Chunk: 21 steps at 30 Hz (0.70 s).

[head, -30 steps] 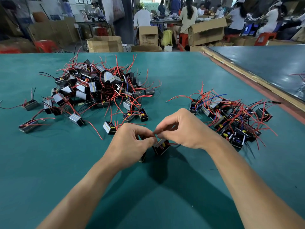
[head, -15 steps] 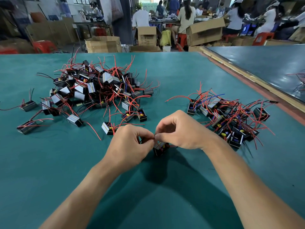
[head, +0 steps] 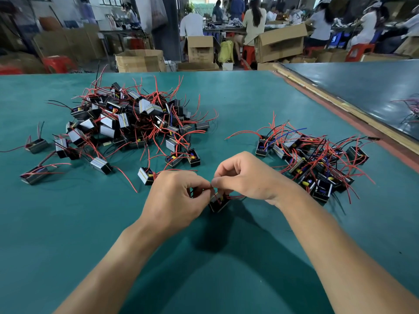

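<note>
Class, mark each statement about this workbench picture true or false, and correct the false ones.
1. The left hand and right hand pinch the wires of a small black box-shaped part with red wires. True.
2. The larger heap of wired black parts lies on the person's right. False: it lies on the left; the smaller heap is on the right.
3. The table top is red. False: it is teal green.
4. A blue wire shows in the smaller heap. True.

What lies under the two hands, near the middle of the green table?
A small black component with red wires shows between the left hand and right hand, which pinch those wires. The hands cover its top, and whether it touches the table cannot be seen.
</note>
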### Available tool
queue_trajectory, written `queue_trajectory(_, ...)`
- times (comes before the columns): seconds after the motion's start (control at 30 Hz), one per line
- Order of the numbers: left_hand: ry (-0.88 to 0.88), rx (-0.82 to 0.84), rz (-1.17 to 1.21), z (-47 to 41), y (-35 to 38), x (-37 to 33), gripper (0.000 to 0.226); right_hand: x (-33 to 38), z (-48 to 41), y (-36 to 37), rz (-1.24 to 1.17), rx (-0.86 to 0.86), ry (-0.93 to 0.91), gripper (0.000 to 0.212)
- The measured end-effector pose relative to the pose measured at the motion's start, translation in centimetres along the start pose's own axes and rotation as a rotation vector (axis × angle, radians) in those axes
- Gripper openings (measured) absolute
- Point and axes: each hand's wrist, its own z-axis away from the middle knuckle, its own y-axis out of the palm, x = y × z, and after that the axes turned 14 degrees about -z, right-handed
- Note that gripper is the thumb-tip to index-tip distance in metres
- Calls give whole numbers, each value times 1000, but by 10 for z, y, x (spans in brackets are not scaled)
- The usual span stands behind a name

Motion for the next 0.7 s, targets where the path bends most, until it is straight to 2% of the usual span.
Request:
queue_trajectory(0.2,3,24,-21,1,1,0,11,-2,-2,0,26,-19,44,25)
queue_trajectory(0.3,-109,49,31,1,1,4,13,-2,-1,-3,34,-64,9,16)
queue_trajectory(0.4,-233,112,137,-1,1,7,15,-1,0,-13,-1,-104,-2,19)
queue_trajectory(0.53,-385,194,286,-6,-1,11,26,2,3,-22,4,26,49,16)
queue_trajectory(0.63,-407,220,302,-5,-1,13,34,1,5,-17,64,151,25,12)
queue_trajectory(0.7,-398,225,333,-5,0,14,37,-1,4,-15,127,162,-8,2)
